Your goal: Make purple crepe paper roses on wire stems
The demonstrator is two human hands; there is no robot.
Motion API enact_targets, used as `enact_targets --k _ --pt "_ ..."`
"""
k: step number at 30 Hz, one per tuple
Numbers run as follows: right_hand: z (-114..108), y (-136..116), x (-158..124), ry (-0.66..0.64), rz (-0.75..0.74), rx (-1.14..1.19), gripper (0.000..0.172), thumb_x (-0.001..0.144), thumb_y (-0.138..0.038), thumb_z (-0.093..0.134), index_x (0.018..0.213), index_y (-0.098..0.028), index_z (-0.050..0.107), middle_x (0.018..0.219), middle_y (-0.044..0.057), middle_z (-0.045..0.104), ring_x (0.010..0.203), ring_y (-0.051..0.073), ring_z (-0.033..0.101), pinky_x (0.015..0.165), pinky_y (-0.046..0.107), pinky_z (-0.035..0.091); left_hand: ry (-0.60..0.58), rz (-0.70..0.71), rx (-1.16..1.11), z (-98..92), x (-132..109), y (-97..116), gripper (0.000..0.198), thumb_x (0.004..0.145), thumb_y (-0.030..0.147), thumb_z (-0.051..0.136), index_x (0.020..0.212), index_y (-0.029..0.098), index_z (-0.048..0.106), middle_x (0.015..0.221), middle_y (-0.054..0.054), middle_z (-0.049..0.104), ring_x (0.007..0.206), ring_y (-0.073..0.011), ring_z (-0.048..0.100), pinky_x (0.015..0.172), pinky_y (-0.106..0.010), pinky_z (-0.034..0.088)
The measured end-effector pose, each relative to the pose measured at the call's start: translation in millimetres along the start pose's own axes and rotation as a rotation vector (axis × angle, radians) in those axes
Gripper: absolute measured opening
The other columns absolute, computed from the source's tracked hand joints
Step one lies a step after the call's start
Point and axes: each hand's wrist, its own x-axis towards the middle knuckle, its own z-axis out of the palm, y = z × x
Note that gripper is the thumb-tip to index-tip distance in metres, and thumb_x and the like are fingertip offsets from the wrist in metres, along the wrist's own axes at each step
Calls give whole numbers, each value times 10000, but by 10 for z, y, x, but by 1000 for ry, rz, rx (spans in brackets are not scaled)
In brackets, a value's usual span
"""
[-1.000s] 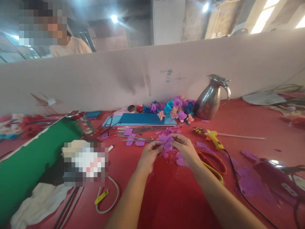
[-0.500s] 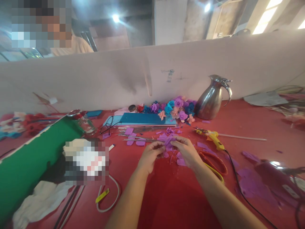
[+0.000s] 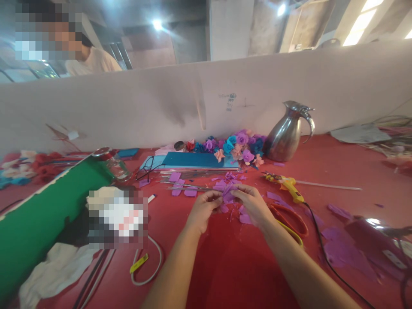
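Observation:
Between my two hands is a purple crepe paper petal [image 3: 228, 195], pinched from both sides above the red table. My left hand [image 3: 203, 210] grips its left edge with thumb and fingertips. On the other side, my right hand [image 3: 252, 205] has thumb and fingers closed on the right edge. Thin metal wires [image 3: 180, 185] lie just beyond my left hand, among several cut purple paper pieces [image 3: 190, 192]. More purple scraps are under and around my hands. Scissors with red and yellow handles [image 3: 301, 223] lie beside my right wrist, their blades hidden.
A yellow glue gun [image 3: 291, 191] with a cord lies to the right. Behind stand a metal jug [image 3: 281, 135], several paper flowers [image 3: 242, 139] and blue sheets [image 3: 193, 159]. A glass jar [image 3: 117, 167] and green board [image 3: 51, 214] are left. A person is beyond the partition [image 3: 144, 107].
My hands keep almost the same hold on the purple petal. The view has shifted very slightly, and the person beyond the partition has moved a little to the left.

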Motion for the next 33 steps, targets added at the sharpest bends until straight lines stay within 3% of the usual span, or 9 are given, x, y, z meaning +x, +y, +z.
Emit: enact_targets --k 11,15,21,33 --pt "-5 14 12 0 -25 -19 189 660 -368 666 678 -180 682 647 10 646 618 138 556 665 283 423 1 -67 -60 -7 11 -2 216 574 224 730 767 156 662 640 14 591 524 -83 517 556 -220 414" --pt "-5 15 14 -4 -22 3 189 641 -362 680 691 -180 669 642 -4 626 609 130 541 656 278 413 46 -106 -172 9 17 1 173 597 264 711 710 162 629 620 28 568 485 -67 489 486 -197 361" --pt "6 -11 -2 -8 -17 6 178 631 -347 688 643 -176 642 611 -13 605 619 128 536 642 263 406 15 -98 -159 11 30 -22 233 561 294 775 662 148 624 544 43 510 453 -48 443 438 -182 255" --pt "17 -40 -9 14 -33 -97 183 639 -365 653 607 -187 623 611 -8 606 612 139 517 623 268 399 97 -43 -141 17 7 6 211 557 298 771 660 157 653 552 48 525 475 -50 408 487 -198 294"
